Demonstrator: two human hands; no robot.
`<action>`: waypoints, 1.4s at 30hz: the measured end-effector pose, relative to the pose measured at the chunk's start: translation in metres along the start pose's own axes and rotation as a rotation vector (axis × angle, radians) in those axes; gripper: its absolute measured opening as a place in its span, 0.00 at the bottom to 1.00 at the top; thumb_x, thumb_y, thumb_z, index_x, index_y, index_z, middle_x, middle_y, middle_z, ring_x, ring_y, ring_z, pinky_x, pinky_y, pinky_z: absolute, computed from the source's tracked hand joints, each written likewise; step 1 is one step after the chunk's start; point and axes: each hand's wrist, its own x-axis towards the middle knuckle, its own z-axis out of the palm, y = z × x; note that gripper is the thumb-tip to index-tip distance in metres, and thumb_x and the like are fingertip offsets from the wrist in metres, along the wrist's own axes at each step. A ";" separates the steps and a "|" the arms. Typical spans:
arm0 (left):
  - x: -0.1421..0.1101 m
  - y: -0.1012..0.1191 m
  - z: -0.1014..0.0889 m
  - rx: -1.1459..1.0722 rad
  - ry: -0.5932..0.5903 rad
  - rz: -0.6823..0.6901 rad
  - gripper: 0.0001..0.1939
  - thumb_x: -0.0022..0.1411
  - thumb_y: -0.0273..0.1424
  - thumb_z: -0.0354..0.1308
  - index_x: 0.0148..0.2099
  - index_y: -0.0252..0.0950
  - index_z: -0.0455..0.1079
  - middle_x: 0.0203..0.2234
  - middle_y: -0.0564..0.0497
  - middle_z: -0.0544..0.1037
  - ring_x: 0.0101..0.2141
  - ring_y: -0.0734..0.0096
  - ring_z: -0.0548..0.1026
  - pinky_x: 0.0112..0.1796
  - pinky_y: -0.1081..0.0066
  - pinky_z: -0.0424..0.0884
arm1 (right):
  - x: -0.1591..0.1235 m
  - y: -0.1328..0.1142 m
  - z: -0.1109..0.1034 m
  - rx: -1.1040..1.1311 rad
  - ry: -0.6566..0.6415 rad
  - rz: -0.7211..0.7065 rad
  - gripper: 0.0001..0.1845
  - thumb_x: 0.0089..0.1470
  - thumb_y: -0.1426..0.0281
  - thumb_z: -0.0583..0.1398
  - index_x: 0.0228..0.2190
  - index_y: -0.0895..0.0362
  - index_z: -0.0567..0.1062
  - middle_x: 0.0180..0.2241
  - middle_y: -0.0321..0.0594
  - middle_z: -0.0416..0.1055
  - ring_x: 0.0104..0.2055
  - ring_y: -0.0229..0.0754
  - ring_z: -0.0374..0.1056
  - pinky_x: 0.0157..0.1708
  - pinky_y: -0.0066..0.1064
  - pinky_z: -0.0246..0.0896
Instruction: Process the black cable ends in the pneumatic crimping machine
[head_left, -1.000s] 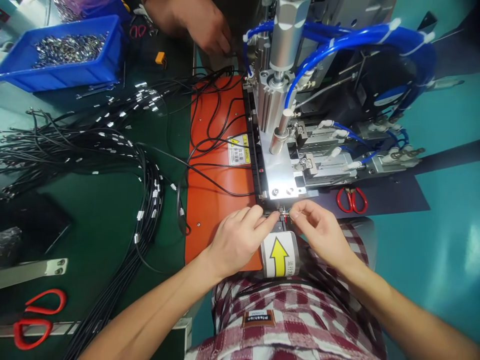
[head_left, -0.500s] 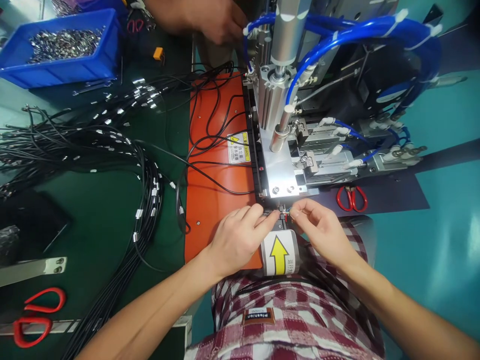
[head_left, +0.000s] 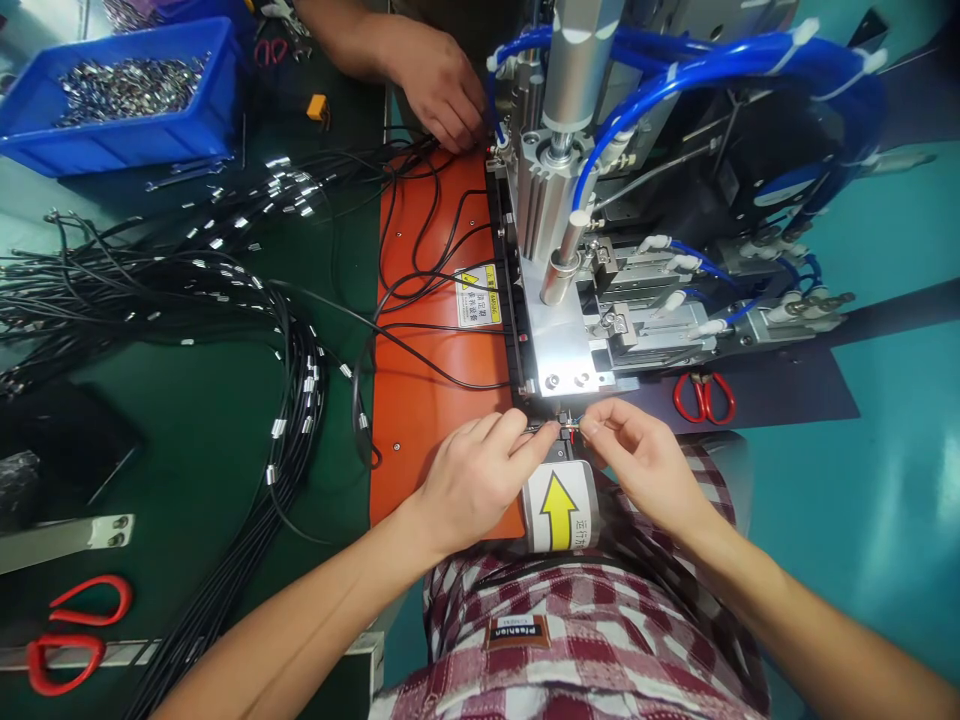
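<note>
At the front end of the machine (head_left: 562, 350), my left hand (head_left: 478, 475) is closed, its fingers pressing a black cable (head_left: 532, 430) at a small dark fixture (head_left: 565, 446). My right hand (head_left: 637, 458) pinches the fine wire ends (head_left: 574, 427) just right of that fixture, thumb against forefinger. Bits of red and blue show there, but the tips are mostly hidden by my fingers. Below the fixture is a white plate with a yellow arrow (head_left: 558, 510). My left wrist rests over the orange cover (head_left: 427, 420).
Black cables with silver ends (head_left: 304, 390) lie bundled on the green table. A blue bin (head_left: 142, 140) holds small metal parts. Red-handled scissors (head_left: 703, 398) lie right of the machine, others (head_left: 67, 640) at lower left. Another person's hand (head_left: 442, 90) works at the machine's far end.
The other person's hand has shifted toward the orange cover's far edge. My own hands stay in the same place at the fixture.
</note>
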 end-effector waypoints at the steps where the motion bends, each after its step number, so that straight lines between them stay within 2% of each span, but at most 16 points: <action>1: 0.000 0.000 0.000 0.001 0.001 -0.001 0.14 0.68 0.26 0.46 0.52 0.35 0.69 0.24 0.52 0.64 0.26 0.70 0.65 0.25 0.72 0.62 | 0.000 0.000 0.000 -0.002 0.001 0.001 0.14 0.53 0.59 0.59 0.26 0.56 0.67 0.21 0.32 0.59 0.22 0.35 0.53 0.21 0.28 0.51; 7: 0.000 -0.001 0.000 0.017 0.022 0.009 0.16 0.69 0.25 0.43 0.52 0.35 0.68 0.24 0.52 0.64 0.26 0.70 0.65 0.24 0.72 0.62 | 0.000 0.000 0.002 -0.016 0.021 0.064 0.13 0.53 0.60 0.58 0.26 0.57 0.67 0.20 0.30 0.57 0.21 0.34 0.50 0.20 0.27 0.48; 15: 0.002 0.000 -0.001 0.046 0.024 0.038 0.15 0.69 0.25 0.44 0.51 0.34 0.69 0.23 0.52 0.65 0.25 0.70 0.66 0.23 0.72 0.62 | -0.001 -0.003 0.007 0.009 0.048 0.183 0.12 0.50 0.61 0.58 0.25 0.57 0.67 0.17 0.28 0.57 0.20 0.34 0.50 0.19 0.26 0.45; 21: 0.002 -0.002 -0.002 0.025 -0.012 0.039 0.15 0.69 0.25 0.43 0.51 0.34 0.69 0.25 0.51 0.66 0.26 0.69 0.66 0.24 0.71 0.62 | 0.003 -0.001 -0.002 0.067 -0.073 0.202 0.15 0.51 0.59 0.59 0.23 0.58 0.69 0.17 0.31 0.61 0.20 0.34 0.54 0.21 0.28 0.49; 27: 0.002 -0.002 -0.001 0.012 -0.035 0.033 0.16 0.70 0.27 0.43 0.52 0.35 0.68 0.26 0.50 0.67 0.27 0.68 0.66 0.25 0.70 0.63 | -0.001 0.007 -0.005 -0.097 0.123 0.052 0.14 0.52 0.59 0.60 0.33 0.58 0.74 0.27 0.38 0.69 0.25 0.38 0.60 0.23 0.29 0.53; 31: 0.001 -0.001 -0.001 0.014 -0.029 0.028 0.16 0.70 0.27 0.42 0.52 0.35 0.68 0.26 0.50 0.66 0.27 0.68 0.66 0.25 0.71 0.63 | -0.002 0.012 0.001 -0.067 0.133 -0.032 0.10 0.53 0.63 0.61 0.31 0.58 0.74 0.27 0.39 0.69 0.26 0.38 0.62 0.24 0.29 0.55; 36: 0.002 -0.001 -0.001 0.012 -0.020 0.031 0.15 0.70 0.26 0.43 0.52 0.35 0.69 0.25 0.51 0.65 0.26 0.68 0.66 0.24 0.71 0.62 | -0.002 0.018 0.004 -0.144 0.149 -0.176 0.06 0.56 0.66 0.59 0.30 0.57 0.72 0.27 0.36 0.67 0.26 0.37 0.61 0.27 0.30 0.57; 42: 0.000 -0.002 -0.001 0.002 -0.034 0.027 0.15 0.69 0.27 0.44 0.52 0.35 0.69 0.26 0.51 0.65 0.27 0.68 0.65 0.24 0.70 0.63 | -0.002 0.019 0.004 -0.158 0.121 -0.153 0.08 0.58 0.66 0.57 0.30 0.56 0.71 0.28 0.37 0.67 0.29 0.38 0.63 0.29 0.30 0.57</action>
